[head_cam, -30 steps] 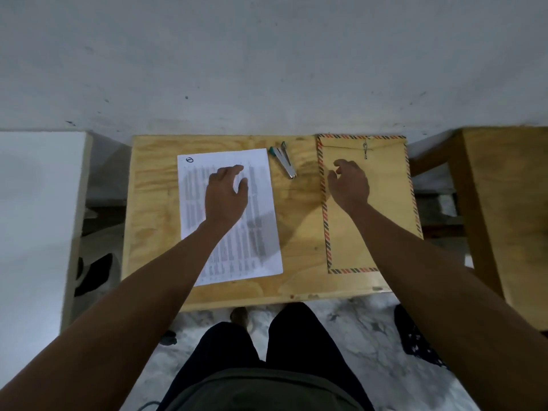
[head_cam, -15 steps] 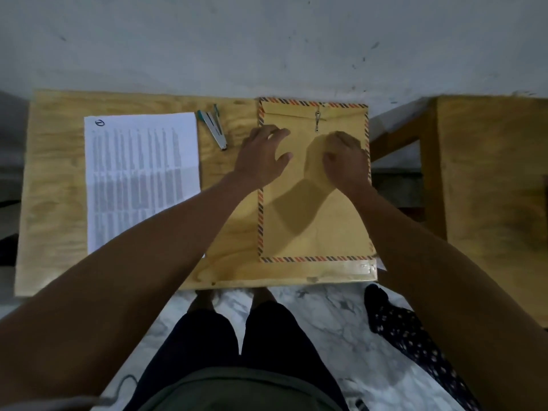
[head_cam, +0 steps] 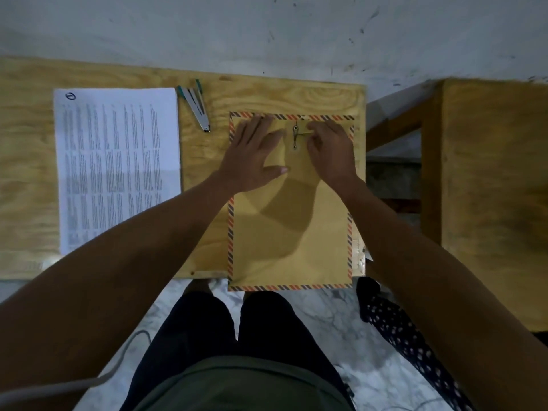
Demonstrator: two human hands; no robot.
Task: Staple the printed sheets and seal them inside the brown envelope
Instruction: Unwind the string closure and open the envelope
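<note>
A brown envelope [head_cam: 289, 232] with a striped border lies on the plywood table [head_cam: 26, 161], its near edge hanging over the table's front. My left hand [head_cam: 252, 155] rests flat on its upper left part, fingers spread. My right hand [head_cam: 330, 149] is at the flap, fingertips pinched on the thread of the string clasp [head_cam: 295, 136]. The printed sheets [head_cam: 117, 161] lie flat on the table to the left, untouched. A metal stapler [head_cam: 197, 103] with green ends lies between the sheets and the envelope, near the far edge.
A second wooden table [head_cam: 492, 188] stands to the right, across a gap. A grey wall runs behind both. Below are my dark trousers, a marble floor, a spotted cloth [head_cam: 406, 330] and a grey cable [head_cam: 59, 387].
The envelope has slid toward me, now overhanging the front edge. My left hand left the sheets and landed flat on the envelope. My right hand moved up to the clasp.
</note>
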